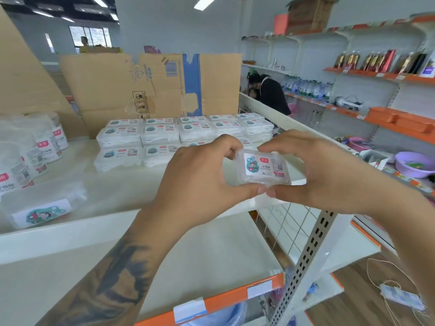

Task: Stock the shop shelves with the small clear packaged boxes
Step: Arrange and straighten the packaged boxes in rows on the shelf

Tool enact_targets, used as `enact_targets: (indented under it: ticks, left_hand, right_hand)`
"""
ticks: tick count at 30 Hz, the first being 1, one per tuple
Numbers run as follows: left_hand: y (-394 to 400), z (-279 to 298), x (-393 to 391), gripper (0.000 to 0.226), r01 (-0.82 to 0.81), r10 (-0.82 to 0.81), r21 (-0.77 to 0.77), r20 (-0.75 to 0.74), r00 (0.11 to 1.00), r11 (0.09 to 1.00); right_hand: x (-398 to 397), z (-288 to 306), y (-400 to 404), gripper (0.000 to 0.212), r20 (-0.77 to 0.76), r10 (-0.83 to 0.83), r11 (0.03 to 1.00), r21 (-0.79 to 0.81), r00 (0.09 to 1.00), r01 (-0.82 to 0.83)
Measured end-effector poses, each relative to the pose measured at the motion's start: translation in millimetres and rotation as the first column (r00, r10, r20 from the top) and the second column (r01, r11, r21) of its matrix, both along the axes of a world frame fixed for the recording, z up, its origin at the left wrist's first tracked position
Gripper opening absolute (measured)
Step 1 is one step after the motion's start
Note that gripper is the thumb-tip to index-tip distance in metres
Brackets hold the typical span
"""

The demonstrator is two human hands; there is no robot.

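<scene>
clear box point(263, 167) – btwn both hands | L hand point(202, 175) & R hand point(315, 170) pinch its ends – above shelf point(94, 184)

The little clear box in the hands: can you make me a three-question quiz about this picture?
1. True or false: both hands, left hand and right hand, hold the box.
2. What stands behind the stacked boxes on the shelf? A) a cardboard carton B) a ladder C) a fridge
3. Fill in: the bowl at the far right is coloured ____.

Key
1. True: fingers and thumbs of both hands pinch the box's ends, above the shelf's front edge.
2. A: the cardboard carton stands behind them.
3. Purple.
</scene>
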State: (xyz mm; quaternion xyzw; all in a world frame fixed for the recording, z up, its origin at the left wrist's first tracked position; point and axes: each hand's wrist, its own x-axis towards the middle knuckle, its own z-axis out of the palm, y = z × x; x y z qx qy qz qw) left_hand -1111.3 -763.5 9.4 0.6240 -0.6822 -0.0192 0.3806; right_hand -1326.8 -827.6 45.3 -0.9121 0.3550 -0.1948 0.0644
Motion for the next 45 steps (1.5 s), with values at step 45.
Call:
enact_targets:
  ticks: [45]
  left_hand:
    - [-12,-34,4,0.075,-0.148,0.02,0.177,0.575,0.818,0.973]
  right_hand:
    - [29,-45,-95,0.055,-0.126,-0.362,0.932,-0.079,0.924,0.354]
